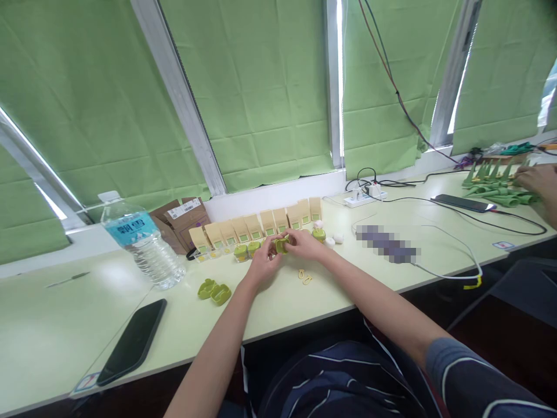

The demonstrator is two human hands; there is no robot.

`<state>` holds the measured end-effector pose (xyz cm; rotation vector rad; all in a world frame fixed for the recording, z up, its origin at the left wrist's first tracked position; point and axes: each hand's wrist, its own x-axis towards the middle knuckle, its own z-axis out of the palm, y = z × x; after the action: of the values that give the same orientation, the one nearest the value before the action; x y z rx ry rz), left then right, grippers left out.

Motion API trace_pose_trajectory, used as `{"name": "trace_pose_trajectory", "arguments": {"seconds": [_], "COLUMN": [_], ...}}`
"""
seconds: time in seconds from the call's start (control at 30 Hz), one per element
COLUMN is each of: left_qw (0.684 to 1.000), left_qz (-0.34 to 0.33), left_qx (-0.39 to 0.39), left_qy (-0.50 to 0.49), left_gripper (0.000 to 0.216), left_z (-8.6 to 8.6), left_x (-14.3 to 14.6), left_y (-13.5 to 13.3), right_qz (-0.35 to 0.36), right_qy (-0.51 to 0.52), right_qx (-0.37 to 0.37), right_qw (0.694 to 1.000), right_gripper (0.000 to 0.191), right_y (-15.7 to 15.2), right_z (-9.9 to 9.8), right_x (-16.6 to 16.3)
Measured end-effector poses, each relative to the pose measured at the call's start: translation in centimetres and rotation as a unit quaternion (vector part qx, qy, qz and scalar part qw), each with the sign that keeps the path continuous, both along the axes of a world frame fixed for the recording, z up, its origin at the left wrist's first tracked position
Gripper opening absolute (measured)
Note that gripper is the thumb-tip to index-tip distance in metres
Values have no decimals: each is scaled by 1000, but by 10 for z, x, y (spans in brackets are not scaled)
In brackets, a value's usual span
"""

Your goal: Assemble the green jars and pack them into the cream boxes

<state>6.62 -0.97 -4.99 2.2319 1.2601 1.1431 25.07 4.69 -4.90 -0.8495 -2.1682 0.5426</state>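
Both hands meet over the table around a small olive-green moulded piece [282,246]. My left hand [265,260] grips it from the left, and my right hand [301,244] pinches it from the right. Just behind them stands a row of small clear boxes with tan cards [253,226]; some hold green pieces [241,252]. Two more olive-green shell-like pieces [214,291] lie left of my left forearm. Two small yellow ring-like pieces [304,277] rest in front of my right hand. Small white round items [338,238] sit to its right.
At left stand a large water bottle [143,241] and a cardboard box [183,223]; a black phone [133,342] lies nearer. A power strip [365,198], cables and another phone [463,203] are right. Another person's hand [542,184] is by green pieces [500,194] at far right.
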Motion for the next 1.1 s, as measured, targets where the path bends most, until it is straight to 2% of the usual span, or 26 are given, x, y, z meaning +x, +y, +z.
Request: {"name": "trace_pose_trajectory", "arguments": {"seconds": [0.13, 0.3, 0.73, 1.1], "left_qw": [1000, 1000, 998, 998], "left_qz": [-3, 6, 49, 51], "left_qx": [3, -10, 13, 28], "left_qy": [5, -1, 26, 33], "left_gripper": [43, 36, 21, 21], "left_z": [0, -2, -7, -7], "left_x": [0, -1, -2, -2], "left_y": [0, 1, 9, 7], "right_qz": [-7, 8, 38, 32], "right_qy": [-1, -18, -21, -24], "right_qx": [1, 2, 7, 0], "right_qw": [1000, 1000, 999, 999], "right_gripper": [21, 20, 20, 14], "right_y": [1, 4, -2, -1], "right_z": [-1, -4, -4, -4], "right_x": [0, -2, -2, -4]}}
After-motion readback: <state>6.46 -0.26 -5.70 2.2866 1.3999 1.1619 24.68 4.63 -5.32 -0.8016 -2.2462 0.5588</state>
